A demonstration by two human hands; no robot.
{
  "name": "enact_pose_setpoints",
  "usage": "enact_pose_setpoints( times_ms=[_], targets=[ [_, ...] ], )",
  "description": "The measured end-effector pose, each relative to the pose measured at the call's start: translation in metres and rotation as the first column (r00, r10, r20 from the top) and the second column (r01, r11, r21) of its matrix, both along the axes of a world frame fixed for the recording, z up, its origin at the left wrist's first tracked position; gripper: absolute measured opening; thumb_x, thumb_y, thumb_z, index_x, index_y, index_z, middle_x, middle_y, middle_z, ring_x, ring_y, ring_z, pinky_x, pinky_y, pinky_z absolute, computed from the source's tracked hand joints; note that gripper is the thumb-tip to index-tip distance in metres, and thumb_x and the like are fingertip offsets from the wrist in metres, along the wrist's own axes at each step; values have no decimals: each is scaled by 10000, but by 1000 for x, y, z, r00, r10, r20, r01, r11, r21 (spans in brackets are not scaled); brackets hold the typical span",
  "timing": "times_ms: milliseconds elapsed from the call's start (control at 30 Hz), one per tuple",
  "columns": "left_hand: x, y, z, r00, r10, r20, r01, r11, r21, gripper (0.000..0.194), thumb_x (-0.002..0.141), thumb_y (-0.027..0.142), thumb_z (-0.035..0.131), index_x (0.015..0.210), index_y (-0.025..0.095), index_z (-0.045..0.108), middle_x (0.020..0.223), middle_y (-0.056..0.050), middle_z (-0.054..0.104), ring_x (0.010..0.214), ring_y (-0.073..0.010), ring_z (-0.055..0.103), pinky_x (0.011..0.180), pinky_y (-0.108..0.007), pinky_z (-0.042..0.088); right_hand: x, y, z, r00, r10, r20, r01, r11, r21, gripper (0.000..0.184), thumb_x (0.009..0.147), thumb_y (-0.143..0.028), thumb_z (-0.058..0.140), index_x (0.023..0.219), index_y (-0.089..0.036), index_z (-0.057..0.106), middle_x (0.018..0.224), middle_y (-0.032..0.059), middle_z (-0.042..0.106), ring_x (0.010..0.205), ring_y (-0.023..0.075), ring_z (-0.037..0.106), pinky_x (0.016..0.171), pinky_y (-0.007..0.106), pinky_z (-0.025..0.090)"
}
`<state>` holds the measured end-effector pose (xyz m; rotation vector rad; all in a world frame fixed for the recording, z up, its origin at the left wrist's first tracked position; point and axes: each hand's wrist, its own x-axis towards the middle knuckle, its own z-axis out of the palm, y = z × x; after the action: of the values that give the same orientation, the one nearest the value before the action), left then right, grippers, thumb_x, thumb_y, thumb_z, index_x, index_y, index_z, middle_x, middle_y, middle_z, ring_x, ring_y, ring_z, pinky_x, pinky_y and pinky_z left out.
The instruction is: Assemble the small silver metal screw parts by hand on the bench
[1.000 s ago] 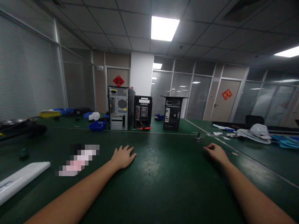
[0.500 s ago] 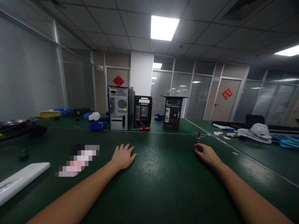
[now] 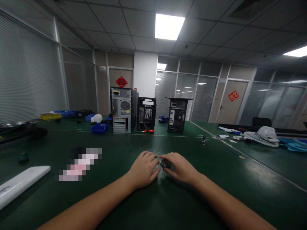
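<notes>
My right hand (image 3: 181, 167) holds a small dark cylindrical part (image 3: 165, 164) between thumb and fingers, just above the green table (image 3: 153, 204). One end of the part faces my left hand; its exact kind is too small to make out. Close beside it is my left hand (image 3: 145, 169), its thumb and fingers curved and apart with nothing visible between them. Whether the left fingertips touch the part, I cannot tell. A small upright metal piece (image 3: 203, 139) stands farther back to the right.
Three computer cases, a tall grey one (image 3: 124, 110) and two black ones (image 3: 146, 114) (image 3: 177, 115), stand at the back. A red-handled screwdriver (image 3: 150, 131) lies before them. Blue trays (image 3: 100, 128), a white slab (image 3: 24, 183) and a blurred-out item (image 3: 81, 164) are leftward; a white hat (image 3: 263, 135) is rightward.
My right hand has carried the small dark part leftward from near the metal piece to the middle. My left hand has moved right, and the two hands are now close together.
</notes>
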<state>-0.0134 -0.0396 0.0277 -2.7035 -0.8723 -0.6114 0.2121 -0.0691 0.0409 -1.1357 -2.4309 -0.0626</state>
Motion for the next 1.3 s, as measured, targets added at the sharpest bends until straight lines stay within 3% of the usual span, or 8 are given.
enact_pose_setpoints(
  times_ms=[200, 467, 633, 767, 967, 1300],
  targets=[
    [3, -6, 4, 999, -38, -4, 38, 999, 1, 294, 996, 321, 417, 1123, 188, 646, 1099, -93, 655, 1077, -246, 575, 1020, -435, 407, -8, -4, -2, 998, 59, 10, -59, 998, -19, 530, 869, -193, 608, 1385, -223, 491, 1199, 93, 648, 1095, 245, 592, 972, 404, 462],
    [1, 1, 2, 1000, 7, -3, -7, 998, -56, 215, 958, 320, 506, 1056, 193, 650, 1060, -80, 661, 1047, -238, 587, 966, -393, 430, 1, -2, -3, 992, -33, -122, 25, 998, -63, 524, 853, -92, 499, 1360, -203, 421, 1191, 104, 574, 1073, 213, 579, 971, 370, 467],
    [3, 0, 0, 999, -47, 12, 48, 992, -116, 269, 987, 357, 485, 1014, 207, 707, 1055, -70, 675, 1031, -232, 593, 932, -386, 440, -11, -12, 1, 998, 39, -42, -44, 991, -125, 560, 811, -105, 566, 1340, -214, 420, 1183, 96, 590, 1027, 232, 576, 930, 387, 470],
    [4, -1, 0, 996, -92, 0, 91, 986, -136, 268, 990, 329, 497, 976, 218, 741, 1095, -57, 684, 1030, -223, 590, 916, -381, 435, -20, -15, 0, 998, 58, -10, -59, 992, -115, 458, 854, -195, 608, 1284, -213, 454, 1203, 97, 603, 1055, 247, 574, 929, 395, 455],
    [3, -1, 2, 992, -128, 11, 129, 978, -167, 294, 1012, 309, 464, 946, 216, 735, 1091, -41, 696, 1009, -211, 592, 914, -373, 423, -22, -15, 0, 998, 63, 31, -60, 995, -75, 327, 904, -180, 557, 1221, -208, 485, 1136, 86, 609, 1009, 228, 572, 884, 371, 464],
    [-2, -1, 5, 989, -146, 25, 148, 973, -177, 307, 1012, 378, 436, 1145, 229, 669, 1109, -48, 690, 1063, -219, 590, 952, -379, 415, -2, 1, -3, 998, -1, -58, -2, 999, -54, 333, 899, -154, 524, 1226, -208, 501, 1138, 83, 593, 994, 205, 577, 901, 358, 469]
  ],
)
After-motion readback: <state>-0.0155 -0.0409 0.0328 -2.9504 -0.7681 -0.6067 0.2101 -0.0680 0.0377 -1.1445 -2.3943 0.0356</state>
